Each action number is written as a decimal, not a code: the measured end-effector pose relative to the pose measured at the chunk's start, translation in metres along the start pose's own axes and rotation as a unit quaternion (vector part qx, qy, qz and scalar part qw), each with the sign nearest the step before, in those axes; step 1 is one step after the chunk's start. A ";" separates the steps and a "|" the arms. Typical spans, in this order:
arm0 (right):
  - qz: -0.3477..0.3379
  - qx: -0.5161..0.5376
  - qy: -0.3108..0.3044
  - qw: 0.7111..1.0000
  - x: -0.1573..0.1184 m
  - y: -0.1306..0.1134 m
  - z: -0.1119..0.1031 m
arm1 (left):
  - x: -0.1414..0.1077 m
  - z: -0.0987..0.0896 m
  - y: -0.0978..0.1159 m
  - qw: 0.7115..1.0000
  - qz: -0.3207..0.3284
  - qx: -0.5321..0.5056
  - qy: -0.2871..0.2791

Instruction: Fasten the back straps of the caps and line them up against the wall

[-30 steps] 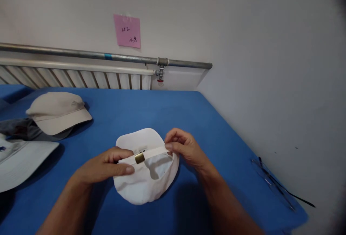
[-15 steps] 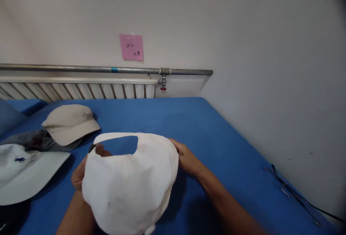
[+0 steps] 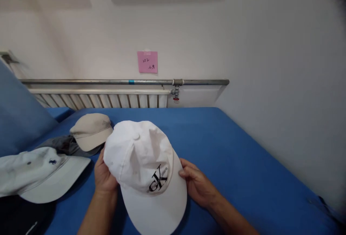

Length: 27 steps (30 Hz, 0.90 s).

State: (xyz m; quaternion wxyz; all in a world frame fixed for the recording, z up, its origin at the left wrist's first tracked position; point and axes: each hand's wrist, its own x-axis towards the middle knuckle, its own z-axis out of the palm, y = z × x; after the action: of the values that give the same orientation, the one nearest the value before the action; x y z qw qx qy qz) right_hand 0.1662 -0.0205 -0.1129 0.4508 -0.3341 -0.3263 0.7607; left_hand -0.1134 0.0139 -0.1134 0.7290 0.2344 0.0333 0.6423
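Observation:
Both hands hold a white baseball cap (image 3: 135,159) above the blue surface, its brim towards me and a black "CK" print on the front. My left hand (image 3: 106,173) grips the crown's left side, with its fingertips hidden behind the fabric. The brim's right edge is pinched by my right hand (image 3: 196,182), thumb on top. To the left lie more caps: a beige cap (image 3: 90,130), a dark grey cap (image 3: 58,144) partly beneath it, a pale cap with a small dark horse emblem (image 3: 59,181), and a black cap (image 3: 24,213) at the lower left corner.
The blue-covered surface (image 3: 213,137) runs back to a radiator (image 3: 102,101) and a metal pipe (image 3: 108,82) with a red-handled valve (image 3: 176,98). A pink note (image 3: 147,62) is taped on the wall. Thin dark items (image 3: 327,206) lie blurred at the right edge.
The white cap has been turned round: its back opening faced up and away, and now its printed front and brim show. My right hand has shifted onto the brim. The view has tilted up and left.

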 end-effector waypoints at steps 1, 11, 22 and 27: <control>0.007 0.026 -0.002 1.000 0.000 0.000 0.002 | 0.002 0.005 -0.002 1.000 -0.008 -0.018 -0.002; 0.024 0.154 0.021 0.988 0.001 -0.005 0.005 | -0.003 0.031 -0.012 0.999 0.034 0.022 0.006; 0.026 0.183 0.080 0.979 0.002 0.004 0.009 | -0.018 0.028 -0.013 0.979 -0.048 0.196 0.021; 0.033 0.189 0.040 0.981 0.002 0.007 0.013 | -0.020 0.017 -0.008 0.975 -0.016 0.214 0.049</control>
State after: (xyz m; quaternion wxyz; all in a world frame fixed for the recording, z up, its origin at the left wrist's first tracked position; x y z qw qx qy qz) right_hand 0.1517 -0.0241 -0.1119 0.4931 -0.2838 -0.1468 0.8092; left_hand -0.1035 -0.0107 -0.1070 0.6696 0.3531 0.2093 0.6190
